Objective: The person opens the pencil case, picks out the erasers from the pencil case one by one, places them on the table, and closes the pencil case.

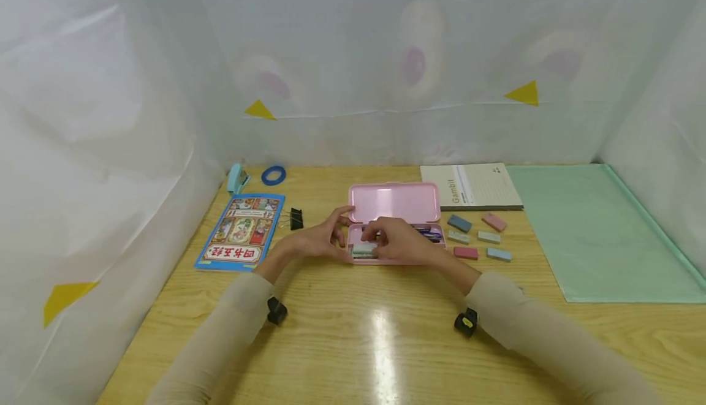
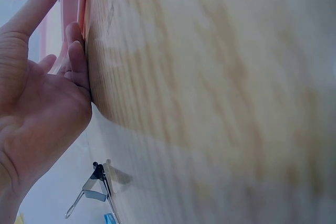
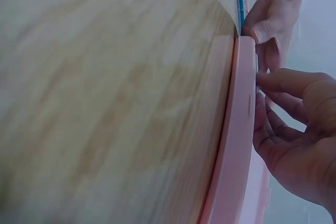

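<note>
A pink pencil case (image 1: 394, 203) lies on the table with its lid folded back, pens (image 1: 429, 234) inside its right part. At its left end is my left hand (image 1: 317, 239), thumb at the front corner and fingers along the far side, holding the case. My right hand (image 1: 405, 242) reaches down into the case with bent fingers, pinching a pale eraser (image 1: 362, 250) in the left part. In the right wrist view, the right thumb (image 3: 286, 81) comes over the front wall of the case (image 3: 239, 129); the fingertips inside are partly hidden.
Several small eraser-like blocks (image 1: 466, 253) lie right of the case. Behind them is a Gambit notebook (image 1: 485, 187), beside a green translucent folder (image 1: 612, 239). Leftward are a black binder clip (image 1: 296, 219), a blue-edged booklet (image 1: 241, 231), a light-blue stapler (image 1: 237, 179) and a blue tape ring (image 1: 265, 181).
</note>
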Demonstrator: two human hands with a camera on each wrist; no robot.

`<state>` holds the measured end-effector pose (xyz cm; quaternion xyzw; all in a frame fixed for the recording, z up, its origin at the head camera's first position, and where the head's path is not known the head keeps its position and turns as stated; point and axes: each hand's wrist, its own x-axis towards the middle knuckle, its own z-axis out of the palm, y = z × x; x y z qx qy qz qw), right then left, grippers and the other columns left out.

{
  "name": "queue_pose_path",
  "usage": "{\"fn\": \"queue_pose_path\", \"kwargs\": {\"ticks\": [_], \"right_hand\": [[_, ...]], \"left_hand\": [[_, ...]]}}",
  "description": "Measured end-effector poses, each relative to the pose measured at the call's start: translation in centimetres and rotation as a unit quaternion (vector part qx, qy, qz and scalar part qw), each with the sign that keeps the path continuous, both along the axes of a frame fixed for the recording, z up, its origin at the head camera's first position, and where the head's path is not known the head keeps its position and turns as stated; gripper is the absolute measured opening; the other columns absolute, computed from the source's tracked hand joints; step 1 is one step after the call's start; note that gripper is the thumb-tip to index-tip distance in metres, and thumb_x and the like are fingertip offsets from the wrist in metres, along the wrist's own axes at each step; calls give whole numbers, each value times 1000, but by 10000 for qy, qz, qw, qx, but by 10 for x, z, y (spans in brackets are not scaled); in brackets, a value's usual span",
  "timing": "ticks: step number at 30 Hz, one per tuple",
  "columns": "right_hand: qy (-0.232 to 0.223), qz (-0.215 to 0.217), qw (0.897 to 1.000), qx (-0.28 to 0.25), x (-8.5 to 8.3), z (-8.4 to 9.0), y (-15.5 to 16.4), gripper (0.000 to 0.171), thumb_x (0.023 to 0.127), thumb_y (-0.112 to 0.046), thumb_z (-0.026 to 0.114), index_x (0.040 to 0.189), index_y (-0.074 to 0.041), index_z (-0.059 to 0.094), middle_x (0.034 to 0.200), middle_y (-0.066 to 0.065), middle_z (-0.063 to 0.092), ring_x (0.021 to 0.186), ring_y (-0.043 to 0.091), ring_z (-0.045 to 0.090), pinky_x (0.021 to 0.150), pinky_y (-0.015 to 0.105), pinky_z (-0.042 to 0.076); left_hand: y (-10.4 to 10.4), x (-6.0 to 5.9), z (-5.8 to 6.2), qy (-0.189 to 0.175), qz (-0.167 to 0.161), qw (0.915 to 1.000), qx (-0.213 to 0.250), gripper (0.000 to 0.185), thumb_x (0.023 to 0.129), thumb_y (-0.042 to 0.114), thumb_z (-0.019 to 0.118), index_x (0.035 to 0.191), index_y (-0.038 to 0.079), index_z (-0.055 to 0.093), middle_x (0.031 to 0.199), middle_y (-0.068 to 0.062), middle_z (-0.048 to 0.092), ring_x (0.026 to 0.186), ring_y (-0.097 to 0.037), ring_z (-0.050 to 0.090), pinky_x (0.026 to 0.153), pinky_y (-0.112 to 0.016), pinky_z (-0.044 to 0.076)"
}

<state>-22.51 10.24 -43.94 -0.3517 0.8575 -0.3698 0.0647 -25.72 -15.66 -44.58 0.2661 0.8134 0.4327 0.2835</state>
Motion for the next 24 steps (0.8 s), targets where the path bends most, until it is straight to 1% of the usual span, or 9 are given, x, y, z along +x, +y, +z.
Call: {"fn": "queue_pose_path", "kwargs": {"ticks": [3,7,10,15,20,24], "right_hand": [[375,69,9991,203,1,0,-5,24,83,3,75,105,-5,72,98,6,68,79,14,56,72,29,48],[489,71,9983,305,5,3,-6,24,81,5,73,101,-7,70,93,5,64,76,14,54,70,29,48],[424,-65,9987,261,9,5,-1,24,78,4,73,99,-8,69,91,4,64,75,14,54,69,29,47],[206,-357,9991,-70,13,9,18,21,81,0,79,98,-10,70,90,2,65,75,14,55,69,30,48],[72,-514,9982,-316,18,12,48,24,83,2,78,101,-12,71,91,0,65,76,15,55,68,28,48],[-100,-717,9970,-290,25,12,77,25,85,2,77,102,-14,71,89,-1,62,75,16,53,66,28,46]], "left_hand": [[0,-1,-1,24,-10,10000,-6,111,89,18,85,165,31,6,153,-10,36,104,-23,51,90,-35,44],[-1,-1,-2,28,18,10000,-5,110,89,18,85,165,31,6,153,-10,36,104,-23,51,90,-35,44],[-1,-2,-3,7,-22,10000,17,110,89,19,85,165,31,6,154,-10,35,103,-23,51,90,-35,44],[-1,-1,-3,-8,-32,10000,25,111,89,19,85,165,32,5,156,-10,34,103,-23,51,90,-36,44],[0,0,-1,18,-17,10000,-6,111,89,19,85,165,31,5,157,-10,34,104,-24,51,90,-36,44],[0,-1,-3,22,-32,10000,19,111,89,19,85,165,31,5,156,-11,34,104,-24,50,90,-36,44]]}}
